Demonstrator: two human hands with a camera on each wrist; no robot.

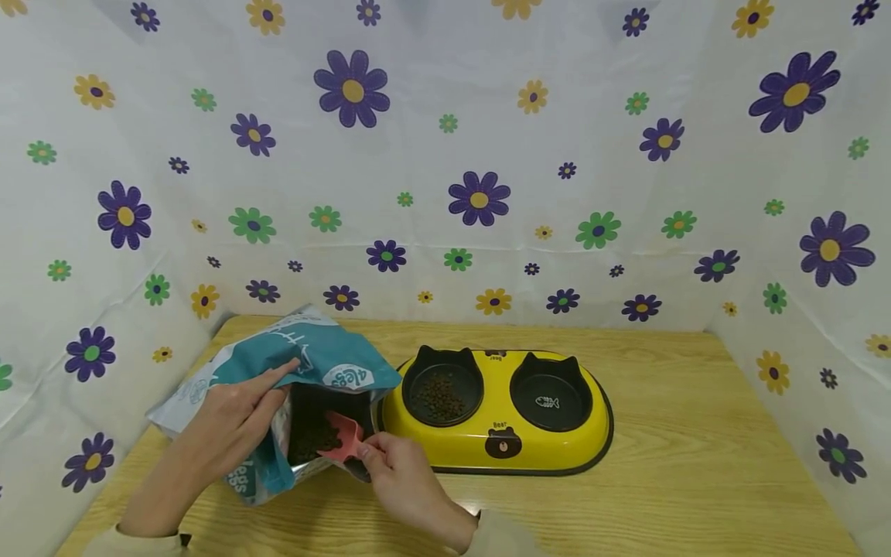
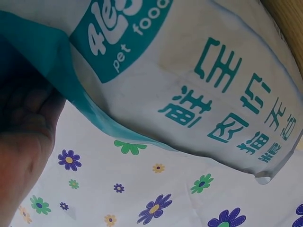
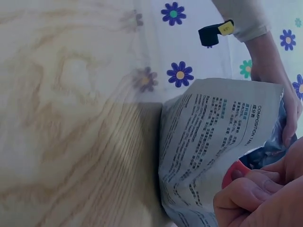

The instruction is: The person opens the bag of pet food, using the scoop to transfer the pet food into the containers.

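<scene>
My right hand (image 1: 411, 483) pinches the handle of the scoop (image 1: 343, 441), thumb and fingers pressed together on it. The scoop reaches away from that grip, just ahead and to its left, into the mouth of the bag (image 1: 327, 348), where its blade meets the kibble (image 1: 309, 441). I hold it by the near end, I judge, so that my knuckles stay outside the bag.

My left hand (image 1: 233, 418), across the mouth from the scoop, grips the bag's upper edge, one finger lying nearly straight along the teal panel; its fingertips are partly hidden. That hold seems meant to lift the flap clear and turn the mouth towards my right hand. The bag sits tilted on the table (image 1: 696, 433).

Just beyond my right hand and to its right is the yellow feeder (image 1: 498, 394), probably set there for a short reach. Its nearer bowl (image 1: 455, 371) has a scatter of kibble in it; the farther bowl (image 1: 571, 391) shows a bare fish print.

The scoop is plain pink. The bag is whitish and teal, creased, with a silvery lining, "pet food" lettering by my left hand and a printed composition table on the side by my right.
</scene>
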